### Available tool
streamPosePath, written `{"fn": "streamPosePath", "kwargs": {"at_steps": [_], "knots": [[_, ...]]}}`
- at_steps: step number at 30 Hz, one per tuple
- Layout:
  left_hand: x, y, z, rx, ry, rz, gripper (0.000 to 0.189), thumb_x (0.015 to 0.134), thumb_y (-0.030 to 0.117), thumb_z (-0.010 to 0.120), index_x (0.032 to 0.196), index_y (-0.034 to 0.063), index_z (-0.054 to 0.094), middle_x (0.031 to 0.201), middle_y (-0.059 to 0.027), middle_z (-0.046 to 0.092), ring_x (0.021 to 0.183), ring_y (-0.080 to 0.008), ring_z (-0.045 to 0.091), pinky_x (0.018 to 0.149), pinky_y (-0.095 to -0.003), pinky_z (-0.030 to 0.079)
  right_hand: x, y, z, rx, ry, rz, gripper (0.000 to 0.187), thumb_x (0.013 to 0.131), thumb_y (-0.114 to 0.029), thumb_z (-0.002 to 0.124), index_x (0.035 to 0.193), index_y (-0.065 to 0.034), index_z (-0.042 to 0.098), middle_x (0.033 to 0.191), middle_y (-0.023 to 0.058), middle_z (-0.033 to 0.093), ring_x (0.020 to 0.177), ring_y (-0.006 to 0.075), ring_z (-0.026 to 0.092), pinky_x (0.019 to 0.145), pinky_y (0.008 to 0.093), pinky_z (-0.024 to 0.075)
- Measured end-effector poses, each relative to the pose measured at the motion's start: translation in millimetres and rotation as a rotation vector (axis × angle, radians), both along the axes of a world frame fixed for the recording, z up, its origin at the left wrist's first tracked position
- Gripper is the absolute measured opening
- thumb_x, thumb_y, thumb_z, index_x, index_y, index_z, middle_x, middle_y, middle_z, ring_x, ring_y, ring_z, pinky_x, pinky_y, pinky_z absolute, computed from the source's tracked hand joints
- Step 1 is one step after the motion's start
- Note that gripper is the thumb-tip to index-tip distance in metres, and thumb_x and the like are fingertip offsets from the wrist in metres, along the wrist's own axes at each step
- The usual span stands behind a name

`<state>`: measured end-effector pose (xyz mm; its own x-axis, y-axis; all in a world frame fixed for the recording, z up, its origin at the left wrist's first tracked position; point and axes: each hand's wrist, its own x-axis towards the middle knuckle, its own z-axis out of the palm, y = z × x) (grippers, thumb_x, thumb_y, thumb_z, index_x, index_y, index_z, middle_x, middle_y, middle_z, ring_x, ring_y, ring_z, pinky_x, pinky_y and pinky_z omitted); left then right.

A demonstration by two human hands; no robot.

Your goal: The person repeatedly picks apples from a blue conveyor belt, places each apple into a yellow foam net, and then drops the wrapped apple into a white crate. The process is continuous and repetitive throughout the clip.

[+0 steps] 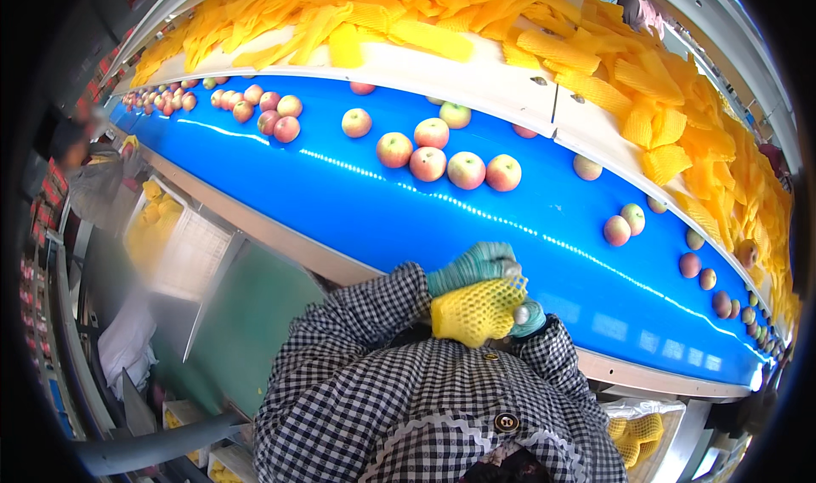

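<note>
My left hand (475, 269), in a teal striped knit glove, is closed at the upper edge of a yellow foam net sleeve (475, 314). On the sleeve's right side, my right hand (530, 318) wears a similar glove and pinches its edge. The sleeve is stretched and bulges in front of my chest, over the near edge of a blue conveyor belt (306, 202). Whether anything sits inside it cannot be made out. Beyond my hands, a cluster of red and yellow-green apples (466, 170) rests on the belt.
Flat yellow foam nets (561, 49) are heaped along a white ledge (440, 56) behind the belt. More apples (617, 230) lie to the right. A white crate (197, 244) with wrapped fruit stands at left, near another person (95, 177). A lined box (669, 429) holds netted fruit at lower right.
</note>
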<state>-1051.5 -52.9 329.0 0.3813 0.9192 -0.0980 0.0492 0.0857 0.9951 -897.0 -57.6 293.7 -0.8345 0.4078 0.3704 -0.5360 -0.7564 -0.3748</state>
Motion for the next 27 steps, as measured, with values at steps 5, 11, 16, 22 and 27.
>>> {"fn": "streamPosePath", "kwargs": {"at_steps": [5,11,16,22,27], "knots": [[-95.1,135.9,13.5,0.771,0.82,0.787,0.05,0.076,0.03,0.074,0.115,0.007,0.054,0.114,-0.0159,0.056,0.104,-0.0313,0.053,0.088,-0.0425,0.044,36.8,17.8,-23.3,-0.124,-0.325,-0.133,0.094,0.067,-0.033,0.083,0.138,0.005,0.035,0.136,0.0222,0.044,0.122,0.0345,0.048,0.102,0.0453,0.0415],[-144.5,236.7,0.5,0.069,1.16,0.172,0.081,0.061,0.036,0.08,0.129,0.0039,0.049,0.136,-0.018,0.046,0.123,-0.0324,0.046,0.101,-0.039,0.041,35.5,19.7,-39.8,-0.144,-0.38,-0.249,0.092,0.066,-0.036,0.084,0.135,0.0048,0.039,0.132,0.0213,0.049,0.119,0.0326,0.051,0.098,0.0446,0.0454],[-142.9,223.9,-9.5,0.104,0.613,0.48,0.073,0.061,0.027,0.081,0.124,0.002,0.051,0.114,-0.015,0.062,0.104,-0.027,0.061,0.089,-0.0347,0.049,37.8,25.5,-19.5,-0.158,-0.417,-0.427,0.091,0.07,-0.043,0.08,0.133,0.0074,0.038,0.124,0.0204,0.055,0.108,0.0306,0.059,0.084,0.0383,0.055],[-82.6,110.1,-1.8,0.22,-0.882,0.328,0.065,0.07,0.016,0.07,0.128,0.004,0.044,0.117,-0.0112,0.055,0.109,-0.0247,0.055,0.095,-0.0388,0.047,5.8,31.6,16.8,-0.119,-0.388,-0.589,0.088,0.074,-0.048,0.075,0.135,0.0036,0.038,0.125,0.0173,0.054,0.108,0.027,0.059,0.083,0.0346,0.0537],[11.9,10.6,-3.3,0.465,-0.401,0.519,0.065,0.078,0.033,0.07,0.13,0.0045,0.042,0.128,-0.0091,0.046,0.117,-0.0251,0.047,0.102,-0.0385,0.038,-10.5,18.0,28.8,-0.007,-0.365,-0.788,0.075,0.074,-0.033,0.077,0.132,-0.0009,0.042,0.118,0.0096,0.057,0.104,0.0203,0.057,0.086,0.0322,0.0491]]}}
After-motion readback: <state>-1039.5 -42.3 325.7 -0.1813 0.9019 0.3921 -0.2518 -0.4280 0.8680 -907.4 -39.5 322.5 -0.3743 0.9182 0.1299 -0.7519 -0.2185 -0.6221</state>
